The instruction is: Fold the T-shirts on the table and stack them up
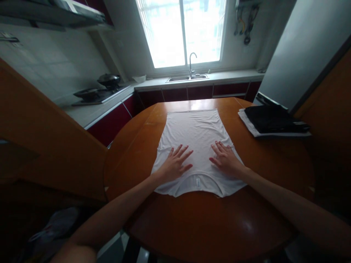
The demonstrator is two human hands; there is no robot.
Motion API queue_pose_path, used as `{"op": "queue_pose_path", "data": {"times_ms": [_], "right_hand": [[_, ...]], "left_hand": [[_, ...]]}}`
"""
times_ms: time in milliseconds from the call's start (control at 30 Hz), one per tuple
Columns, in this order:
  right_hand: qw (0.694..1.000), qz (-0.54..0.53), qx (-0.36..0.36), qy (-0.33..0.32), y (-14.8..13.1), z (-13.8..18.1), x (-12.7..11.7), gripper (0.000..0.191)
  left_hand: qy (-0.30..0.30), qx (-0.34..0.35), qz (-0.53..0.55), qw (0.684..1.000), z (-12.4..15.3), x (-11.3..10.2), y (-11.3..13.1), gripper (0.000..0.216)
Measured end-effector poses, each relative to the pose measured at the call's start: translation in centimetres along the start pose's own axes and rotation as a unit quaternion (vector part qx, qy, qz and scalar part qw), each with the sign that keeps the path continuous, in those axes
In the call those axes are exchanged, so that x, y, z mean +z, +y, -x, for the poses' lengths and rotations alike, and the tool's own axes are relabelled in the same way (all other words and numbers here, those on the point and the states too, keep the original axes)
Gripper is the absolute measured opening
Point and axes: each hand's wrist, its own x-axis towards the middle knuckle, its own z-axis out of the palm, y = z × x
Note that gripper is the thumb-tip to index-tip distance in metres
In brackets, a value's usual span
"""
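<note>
A white sleeveless shirt [196, 135] lies spread flat on a round wooden table [197, 226], its neckline and label toward me. My left hand [175, 164] rests palm down on the shirt's near left part, fingers spread and pointing away. My right hand [225, 157] lies flat on the near right part, fingers stretched out too. Neither hand holds anything.
A stack of folded dark and white clothes [271, 122] sits at the table's far right edge. Beyond the table run a counter with a sink and tap [189, 75] under a bright window, and a stove with a pan [105, 86] to the left.
</note>
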Motion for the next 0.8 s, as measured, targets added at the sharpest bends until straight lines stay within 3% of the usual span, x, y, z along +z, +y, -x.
{"op": "queue_pose_path", "data": {"times_ms": [100,233,400,567,733,800], "right_hand": [[1.000,-0.003,0.000,0.021,0.0,0.0,-0.1,0.068],[1.000,0.002,0.006,-0.004,0.0,0.0,0.1,0.067],[0.999,0.001,0.007,0.048,0.1,-0.1,0.3,0.066],[1.000,0.013,0.026,0.004,0.4,-0.3,0.4,0.069],[0.996,0.006,0.057,0.063,1.0,-0.4,0.3,0.072],[0.995,0.011,0.080,0.059,1.4,-0.5,0.6,0.074]], "left_hand": [[0.005,-0.014,-0.004,1.000,0.0,-0.1,0.0,0.063],[-0.020,-0.003,-0.005,1.000,0.0,-0.1,0.2,0.065],[0.003,-0.016,0.002,1.000,-0.1,0.0,0.2,0.061],[-0.008,-0.005,-0.005,1.000,-0.1,0.0,0.0,0.061],[0.046,-0.094,-0.024,0.994,-0.5,-0.3,-1.2,0.058],[0.045,-0.141,-0.039,0.988,-0.5,0.1,-1.9,0.058]]}}
